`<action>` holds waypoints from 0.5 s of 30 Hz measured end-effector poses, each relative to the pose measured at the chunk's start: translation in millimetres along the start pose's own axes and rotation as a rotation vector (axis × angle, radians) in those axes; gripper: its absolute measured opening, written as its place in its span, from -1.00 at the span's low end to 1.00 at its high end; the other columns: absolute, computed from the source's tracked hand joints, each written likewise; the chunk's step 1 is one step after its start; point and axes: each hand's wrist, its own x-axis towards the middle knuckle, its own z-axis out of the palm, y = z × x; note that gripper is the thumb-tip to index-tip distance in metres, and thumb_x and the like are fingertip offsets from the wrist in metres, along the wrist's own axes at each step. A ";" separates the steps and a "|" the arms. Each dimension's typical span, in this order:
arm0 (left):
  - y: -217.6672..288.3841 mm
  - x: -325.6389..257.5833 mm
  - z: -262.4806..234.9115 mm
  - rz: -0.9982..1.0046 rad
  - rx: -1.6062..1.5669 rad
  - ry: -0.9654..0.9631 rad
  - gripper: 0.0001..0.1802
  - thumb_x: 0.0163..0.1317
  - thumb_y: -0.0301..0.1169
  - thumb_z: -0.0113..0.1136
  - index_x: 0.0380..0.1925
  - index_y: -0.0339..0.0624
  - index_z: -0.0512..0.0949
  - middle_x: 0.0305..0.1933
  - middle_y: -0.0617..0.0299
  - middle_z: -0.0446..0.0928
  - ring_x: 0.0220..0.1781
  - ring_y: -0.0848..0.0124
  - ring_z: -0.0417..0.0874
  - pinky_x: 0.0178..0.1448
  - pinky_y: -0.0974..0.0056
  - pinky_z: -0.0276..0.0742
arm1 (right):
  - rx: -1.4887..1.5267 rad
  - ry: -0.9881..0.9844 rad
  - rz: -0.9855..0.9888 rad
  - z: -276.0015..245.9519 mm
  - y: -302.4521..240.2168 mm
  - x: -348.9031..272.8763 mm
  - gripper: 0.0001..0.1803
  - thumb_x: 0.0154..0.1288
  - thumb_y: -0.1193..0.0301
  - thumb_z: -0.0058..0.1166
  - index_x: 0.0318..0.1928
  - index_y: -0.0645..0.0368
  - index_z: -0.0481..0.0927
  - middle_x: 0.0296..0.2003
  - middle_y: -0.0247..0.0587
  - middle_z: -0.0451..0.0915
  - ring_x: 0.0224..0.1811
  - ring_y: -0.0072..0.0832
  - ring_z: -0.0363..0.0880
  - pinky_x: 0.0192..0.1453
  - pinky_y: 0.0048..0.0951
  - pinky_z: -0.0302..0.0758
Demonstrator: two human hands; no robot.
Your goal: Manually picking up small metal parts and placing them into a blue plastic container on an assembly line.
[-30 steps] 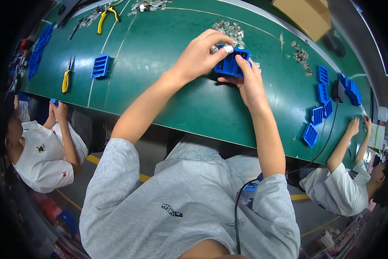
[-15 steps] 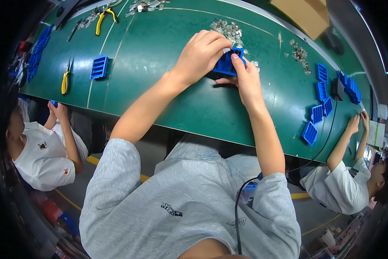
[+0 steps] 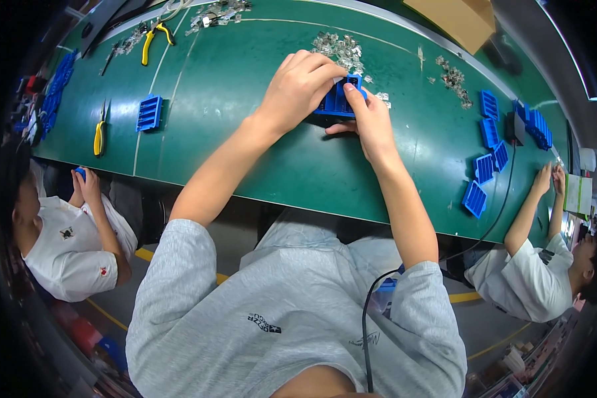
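A blue slotted plastic case (image 3: 337, 105) is held a little above the green tabletop, between my two hands. My right hand (image 3: 370, 119) grips its right side, with the thumb lying on the near right part of the case. From the left, my left hand (image 3: 299, 86) reaches over the case's far edge, fingertips pinched together. A small pale bit shows at those fingertips, too small to name for certain. Just beyond the case lies a pile of small shiny metal pieces (image 3: 338, 48). My left hand covers part of the case.
Another blue case (image 3: 149, 113) and yellow-handled pliers (image 3: 99, 138) lie at left, more pliers (image 3: 147, 48) farther back. Several blue cases (image 3: 484, 168) lie at right beside a black cable (image 3: 504, 211). A cardboard box (image 3: 454, 23) stands behind. People sit at left (image 3: 73, 239) and right (image 3: 527, 278).
The whole view has shifted slightly. My hands keep their hold on the blue case, with the left fingertips still at its far edge. The right-hand person's hands have moved slightly apart.
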 end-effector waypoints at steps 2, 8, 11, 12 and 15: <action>1.8 2.6 -4.0 0.009 -0.001 -0.007 -0.76 0.04 -0.60 0.20 -0.25 -0.14 0.61 -0.24 0.21 0.57 -0.14 0.22 0.53 0.00 0.19 0.44 | -0.008 0.006 0.004 -1.1 -0.4 0.2 -0.61 0.46 0.18 -0.09 -0.05 0.32 0.49 -0.28 -0.20 0.58 -0.36 -0.52 0.61 -0.45 -0.49 0.68; 2.6 2.0 -4.0 0.010 -0.012 -0.024 -0.76 0.06 -0.59 0.20 -0.23 -0.15 0.60 -0.23 0.20 0.56 -0.14 0.22 0.52 0.00 0.18 0.44 | -0.043 0.040 -0.006 -1.5 0.3 -0.3 -0.63 0.46 0.20 -0.08 -0.06 0.31 0.50 -0.30 -0.22 0.58 -0.37 -0.53 0.61 -0.46 -0.50 0.67; 4.6 2.5 -5.1 0.010 0.004 -0.041 -0.76 0.07 -0.59 0.20 -0.22 -0.16 0.60 -0.23 0.20 0.56 -0.14 0.21 0.52 0.00 0.17 0.44 | -0.064 0.041 -0.013 -0.7 -1.6 -1.5 -0.64 0.45 0.21 -0.08 -0.06 0.31 0.50 -0.30 -0.22 0.57 -0.36 -0.54 0.61 -0.46 -0.50 0.67; 4.8 2.5 -5.2 0.013 0.025 -0.052 -0.76 0.07 -0.59 0.20 -0.22 -0.16 0.60 -0.24 0.19 0.55 -0.13 0.20 0.52 0.00 0.17 0.45 | -0.063 0.042 -0.013 -1.0 -1.2 -1.2 -0.64 0.45 0.21 -0.08 -0.06 0.31 0.50 -0.30 -0.22 0.57 -0.36 -0.54 0.61 -0.46 -0.50 0.67; 1.0 0.7 -2.6 -0.018 -0.033 -0.046 -0.75 0.08 -0.56 0.22 -0.19 -0.16 0.61 -0.26 0.18 0.54 -0.10 0.19 0.52 0.00 0.19 0.46 | -0.045 0.024 -0.022 -1.9 -0.6 -1.2 -0.64 0.45 0.22 -0.08 -0.05 0.31 0.50 -0.28 -0.20 0.58 -0.34 -0.53 0.62 -0.45 -0.51 0.67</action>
